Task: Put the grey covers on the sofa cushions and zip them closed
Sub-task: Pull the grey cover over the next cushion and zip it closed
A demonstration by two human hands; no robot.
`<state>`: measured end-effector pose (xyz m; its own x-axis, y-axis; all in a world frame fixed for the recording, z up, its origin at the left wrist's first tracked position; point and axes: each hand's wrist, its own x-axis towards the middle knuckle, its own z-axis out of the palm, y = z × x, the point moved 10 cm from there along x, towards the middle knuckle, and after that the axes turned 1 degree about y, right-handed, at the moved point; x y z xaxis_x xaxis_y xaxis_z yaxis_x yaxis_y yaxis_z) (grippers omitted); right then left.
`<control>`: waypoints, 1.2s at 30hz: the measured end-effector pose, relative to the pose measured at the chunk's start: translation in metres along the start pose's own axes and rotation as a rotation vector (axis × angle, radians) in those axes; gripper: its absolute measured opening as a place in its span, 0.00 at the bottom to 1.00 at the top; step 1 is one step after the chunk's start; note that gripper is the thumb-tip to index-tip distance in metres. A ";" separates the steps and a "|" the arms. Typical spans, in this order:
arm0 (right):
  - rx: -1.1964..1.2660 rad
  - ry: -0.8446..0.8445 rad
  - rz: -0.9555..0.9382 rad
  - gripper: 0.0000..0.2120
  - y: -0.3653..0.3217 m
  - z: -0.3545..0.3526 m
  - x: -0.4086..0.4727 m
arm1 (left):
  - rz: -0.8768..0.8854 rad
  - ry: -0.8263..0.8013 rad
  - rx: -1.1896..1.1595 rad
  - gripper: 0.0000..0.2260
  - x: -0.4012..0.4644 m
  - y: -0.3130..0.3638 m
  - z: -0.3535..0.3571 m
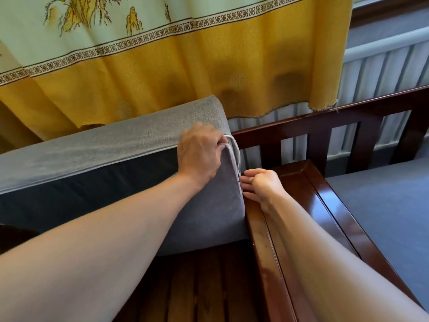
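Observation:
A long sofa cushion (69,182) stands on edge on the wooden sofa frame, its dark inner side facing me. A grey woven cover (144,133) lies over its top and wraps its right end. My left hand (199,152) grips the cover's piped edge at the cushion's upper right corner. My right hand (260,184) is lower, at the right end seam, its fingertips against the cover's edge; what they pinch is hidden. The zipper does not show clearly.
A dark glossy wooden armrest (299,205) runs beside the cushion, with the slatted seat (197,287) below. A yellow and pale green curtain (162,66) hangs behind. A grey-covered seat (383,205) lies right, under a slatted wooden back rail (348,117) and radiator.

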<state>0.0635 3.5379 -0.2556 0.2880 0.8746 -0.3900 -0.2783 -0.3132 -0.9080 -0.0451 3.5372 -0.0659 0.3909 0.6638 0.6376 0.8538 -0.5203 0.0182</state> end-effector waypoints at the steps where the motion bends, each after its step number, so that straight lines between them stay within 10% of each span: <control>1: -0.005 0.005 0.005 0.12 0.004 -0.002 0.003 | 0.001 0.015 0.014 0.04 0.003 0.000 -0.001; 36: 0.251 0.038 0.159 0.15 0.049 0.024 0.059 | 0.029 0.004 -0.053 0.04 0.013 -0.018 0.011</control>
<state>0.0452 3.5836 -0.3192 0.2554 0.8063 -0.5336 -0.5389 -0.3395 -0.7710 -0.0519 3.5612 -0.0660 0.4136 0.6457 0.6418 0.8228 -0.5669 0.0402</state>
